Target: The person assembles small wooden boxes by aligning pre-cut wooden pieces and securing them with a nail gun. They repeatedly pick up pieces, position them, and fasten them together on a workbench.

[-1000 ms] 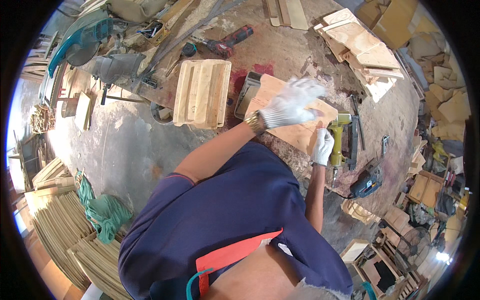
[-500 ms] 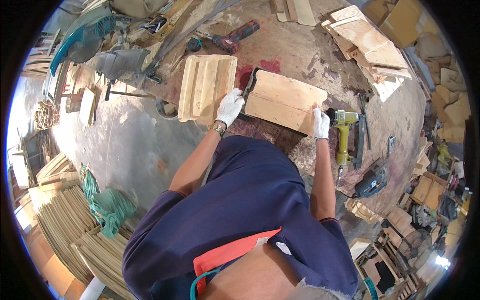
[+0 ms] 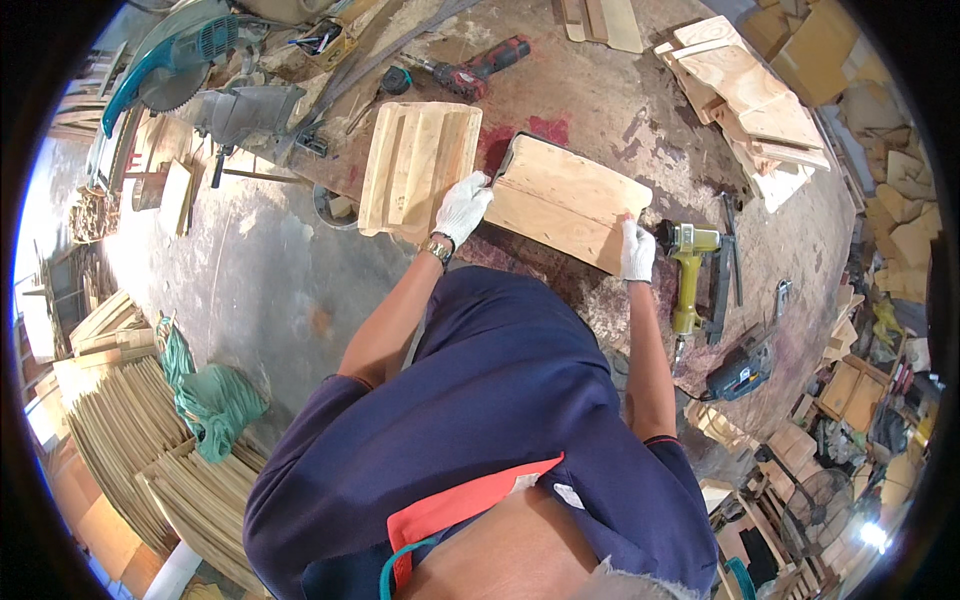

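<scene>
A flat, pale wooden board (image 3: 568, 205) with a seam along its length lies in front of me on a dark-edged piece, most of which it hides. My left hand (image 3: 463, 207), in a white glove, grips the board's left end. At the right end, my right hand (image 3: 637, 248), also gloved, holds the near corner with its fingertips on the edge. Just left of my left hand lies a second wooden panel (image 3: 418, 165) with raised strips across it. A yellow-green nail gun (image 3: 687, 275) rests close to the right of my right hand.
A red and black cordless drill (image 3: 480, 70) and a tape measure (image 3: 396, 80) lie beyond the panels. Stacked wooden pieces (image 3: 755, 100) sit at the far right, and a dark jigsaw-like power tool (image 3: 740, 372) nearer. A teal miter saw (image 3: 165, 70) stands far left.
The board has shifted slightly left and toward me over the dark piece, whose near edge now shows less. Both hands stay at its ends.
</scene>
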`<act>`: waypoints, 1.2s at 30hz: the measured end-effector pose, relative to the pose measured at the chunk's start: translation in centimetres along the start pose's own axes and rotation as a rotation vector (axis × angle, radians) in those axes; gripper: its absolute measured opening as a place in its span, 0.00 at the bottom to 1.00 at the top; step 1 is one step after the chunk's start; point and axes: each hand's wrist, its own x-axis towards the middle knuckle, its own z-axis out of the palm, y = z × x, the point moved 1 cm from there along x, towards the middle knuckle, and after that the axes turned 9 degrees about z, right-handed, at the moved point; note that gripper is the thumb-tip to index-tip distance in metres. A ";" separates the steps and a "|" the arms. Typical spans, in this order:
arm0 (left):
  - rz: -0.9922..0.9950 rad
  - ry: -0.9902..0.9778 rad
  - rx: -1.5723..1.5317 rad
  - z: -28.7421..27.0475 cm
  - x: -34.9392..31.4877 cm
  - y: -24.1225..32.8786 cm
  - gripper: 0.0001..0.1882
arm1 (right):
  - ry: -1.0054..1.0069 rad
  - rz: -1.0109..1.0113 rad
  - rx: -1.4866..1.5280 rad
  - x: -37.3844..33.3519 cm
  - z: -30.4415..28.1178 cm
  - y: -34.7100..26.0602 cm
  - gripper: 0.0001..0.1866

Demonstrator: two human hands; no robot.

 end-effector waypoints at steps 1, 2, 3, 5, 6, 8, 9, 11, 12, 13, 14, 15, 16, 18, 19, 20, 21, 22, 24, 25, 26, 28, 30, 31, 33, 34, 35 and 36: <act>0.004 -0.005 0.009 0.0 0.0 0.1 0.18 | 0.064 -0.062 -0.121 -0.1 0.3 -0.6 0.28; 0.003 0.001 0.017 0.0 0.0 0.3 0.18 | 0.107 -0.163 -0.314 -0.3 0.3 -1.4 0.28; -0.004 -0.003 0.026 -0.1 0.0 0.4 0.18 | 0.148 -0.249 -0.518 -0.5 0.0 -2.2 0.29; -0.001 -0.001 0.037 -0.1 0.0 0.8 0.17 | 0.189 -0.289 -0.967 -0.9 -0.4 -3.7 0.28; 0.008 0.000 0.034 -0.1 0.0 1.0 0.16 | 0.204 -0.315 -0.897 -1.3 -0.6 -4.4 0.27; 0.066 -0.010 0.077 0.1 0.2 1.4 0.15 | 0.262 -0.375 -0.801 -2.2 -0.9 -5.0 0.25; 0.074 -0.033 0.100 0.3 0.1 1.6 0.15 | 0.278 -0.296 -0.743 -2.7 -1.2 -4.9 0.22; 0.098 -0.046 0.173 0.7 0.4 1.9 0.16 | 0.359 -0.283 -0.690 -3.5 -2.0 -4.1 0.18; 0.107 -0.042 0.219 1.0 0.4 2.0 0.17 | 0.388 -0.301 -0.659 -3.9 -2.4 -3.3 0.16; 0.105 -0.048 0.268 1.2 0.5 2.0 0.18 | 0.362 -0.239 -0.482 -4.2 -2.8 -2.3 0.11; 0.131 -0.045 0.282 1.4 0.6 2.1 0.18 | 0.364 -0.263 -0.462 -4.3 -3.1 -1.3 0.11; 0.147 -0.055 0.296 1.7 0.7 2.1 0.17 | 0.368 -0.298 -0.434 -4.2 -3.4 -0.3 0.11; 0.167 -0.065 0.311 2.0 0.8 2.1 0.17 | 0.375 -0.266 -0.415 -4.0 -3.7 0.8 0.12; 0.196 -0.054 0.326 2.4 1.0 1.9 0.18 | 0.227 -0.084 -0.118 -3.7 -3.5 2.9 0.15; 0.224 -0.041 0.337 2.5 1.1 1.7 0.18 | 0.177 -0.087 0.016 -3.7 -3.3 3.7 0.17; 0.253 -0.024 0.348 2.6 1.2 1.5 0.18 | 0.135 0.024 0.137 -3.6 -2.9 4.4 0.20; 0.221 -0.077 0.370 2.6 1.4 1.1 0.17 | 0.117 -0.013 0.145 -3.6 -2.8 4.7 0.22; 0.215 -0.076 0.342 2.7 1.7 0.8 0.16 | 0.130 -0.035 0.155 -3.7 -2.6 5.0 0.22; 0.203 -0.062 0.288 2.7 2.3 0.1 0.14 | 0.138 0.004 0.178 -3.9 -2.3 5.0 0.23; 0.140 -0.076 0.189 2.7 2.7 -0.2 0.13 | 0.141 -0.005 0.195 -4.1 -2.1 4.8 0.24; 0.092 -0.099 -0.054 2.8 3.0 -0.4 0.13 | 0.133 -0.042 0.209 -4.3 -2.0 4.6 0.25; -0.071 -0.139 -0.518 2.7 3.3 -0.6 0.13 | 0.114 -0.053 0.247 -4.5 -1.9 4.2 0.26; -0.171 -0.116 -0.710 2.6 3.4 -0.7 0.16 | 0.105 -0.080 0.206 -4.5 -1.9 3.9 0.26; -0.232 -0.100 -0.740 2.6 3.3 -0.8 0.16 | 0.095 -0.051 0.194 -4.5 -1.9 3.8 0.26; -0.311 -0.101 -0.772 2.5 3.1 -1.0 0.16 | 0.097 -0.180 0.064 -4.3 -2.0 3.7 0.27; -0.327 -0.118 -0.778 2.5 3.0 -1.1 0.17 | 0.083 -0.178 -0.001 -4.2 -1.8 3.7 0.28; -0.300 -0.117 -0.799 2.4 2.9 -1.3 0.17 | 0.128 -0.236 -0.143 -3.9 -1.9 3.6 0.23; -0.188 -0.155 -0.672 2.4 3.0 -1.5 0.19 | 0.150 -0.248 -0.197 -3.8 -1.9 3.6 0.23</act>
